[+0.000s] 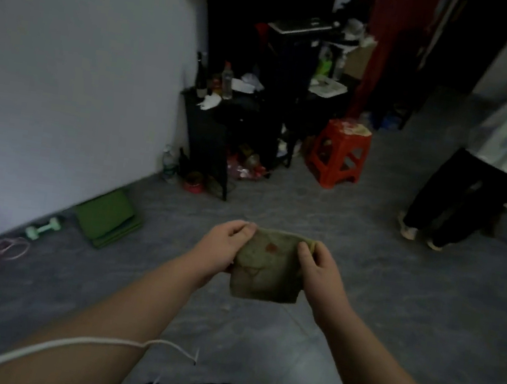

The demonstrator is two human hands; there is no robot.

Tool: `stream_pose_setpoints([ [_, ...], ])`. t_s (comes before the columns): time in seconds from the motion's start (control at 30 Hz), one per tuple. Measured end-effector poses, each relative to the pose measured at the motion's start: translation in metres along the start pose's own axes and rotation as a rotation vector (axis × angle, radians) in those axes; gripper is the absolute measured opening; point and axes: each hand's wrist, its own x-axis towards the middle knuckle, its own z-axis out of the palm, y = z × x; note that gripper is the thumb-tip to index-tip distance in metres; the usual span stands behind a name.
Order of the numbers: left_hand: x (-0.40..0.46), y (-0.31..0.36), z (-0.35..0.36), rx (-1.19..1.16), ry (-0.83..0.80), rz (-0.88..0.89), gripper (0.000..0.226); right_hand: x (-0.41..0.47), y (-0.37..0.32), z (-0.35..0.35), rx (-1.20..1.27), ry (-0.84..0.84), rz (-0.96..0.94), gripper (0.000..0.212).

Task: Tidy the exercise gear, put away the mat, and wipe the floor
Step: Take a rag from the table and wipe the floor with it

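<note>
While a cloth (268, 268) is held up at frame centre, its top corners pinched by the fingers of the left hand (222, 245) and right hand (321, 270), floor wiping seems prepared. The mat (107, 217) lies folded at lower left. Next, the cloth is probably to be lowered flat onto the floor (391, 306).

Red stool (339, 153) on floor, beside dark cluttered table (216, 122) bearing bottles (201, 77). Bystander (488, 164) standing at right. White cord (70, 345) in foreground. Red bowl (193, 183) by wall.
</note>
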Motion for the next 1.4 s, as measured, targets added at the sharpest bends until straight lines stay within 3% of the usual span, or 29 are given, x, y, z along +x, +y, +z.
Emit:
stream_pose_setpoints([
  [0.27,0.150,0.011,-0.079,-0.043,0.292,0.034,0.021,0.188,-0.038,0.082,0.133,-0.279,0.098,0.021],
  [0.4,0.239,0.022,-0.130,-0.208,0.120,-0.035,0.014,0.284,-0.061,0.118,0.181,-0.320,0.217,0.024],
  [0.5,0.303,0.033,-0.171,-0.296,0.011,-0.090,0.036,0.347,-0.086,0.134,0.213,-0.391,0.302,0.023],
  [0.63,0.374,0.056,-0.208,-0.310,0.039,-0.114,0.037,0.419,-0.114,0.160,0.215,-0.490,0.322,0.028],
  [0.77,0.435,0.068,-0.232,-0.314,0.088,-0.135,0.030,0.480,-0.120,0.185,0.245,-0.484,0.289,0.035],
  [1.1,0.633,0.087,-0.264,0.238,0.251,-0.039,0.026,0.710,-0.150,0.232,0.090,-0.551,0.106,0.026],
  [1.23,0.708,0.095,-0.272,0.485,0.247,-0.106,0.054,0.815,-0.156,0.244,0.052,-0.593,0.117,0.021],
  [1.4,0.790,0.098,-0.287,0.862,0.223,-0.085,0.069,0.923,-0.150,0.274,-0.032,-0.570,0.182,0.013],
])
